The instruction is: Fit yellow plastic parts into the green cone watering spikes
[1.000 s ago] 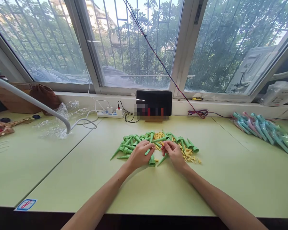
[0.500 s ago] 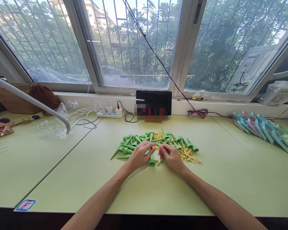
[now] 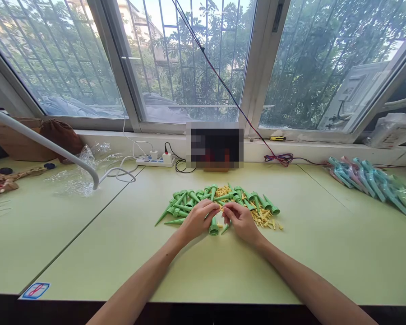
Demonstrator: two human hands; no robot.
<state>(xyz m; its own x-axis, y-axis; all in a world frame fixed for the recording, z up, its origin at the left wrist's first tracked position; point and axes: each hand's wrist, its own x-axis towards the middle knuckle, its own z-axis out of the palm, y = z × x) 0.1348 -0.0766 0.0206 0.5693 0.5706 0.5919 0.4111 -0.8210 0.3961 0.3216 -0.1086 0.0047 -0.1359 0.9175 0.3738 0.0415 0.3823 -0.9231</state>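
Observation:
My left hand [image 3: 199, 217] is closed in a pinch on a small yellow plastic piece [image 3: 221, 208]. From the other side, the thumb and forefinger of my right hand [image 3: 242, 221] pinch at the same piece, so the fingertips nearly meet. Just below them a green plastic spike [image 3: 214, 229] lies with its round open cap end toward me. A green pointed tip [image 3: 226, 228] shows under my right fingers; whether they touch it I cannot tell. Around both hands spread several more green spikes [image 3: 181, 212] and a heap of small yellow pieces [image 3: 264, 217].
Behind the pile a dark screen [image 3: 214, 149] stands against the window ledge. A power strip [image 3: 155, 160] with cables sits to its left, near a grey curved tube [image 3: 71, 155] and clear plastic wrap [image 3: 88, 169]. Bagged blue and pink items [image 3: 368, 178] lie at the right.
My right fingertips have shifted slightly left, closer to the left ones at the yellow piece. The spikes and the heap look the same.

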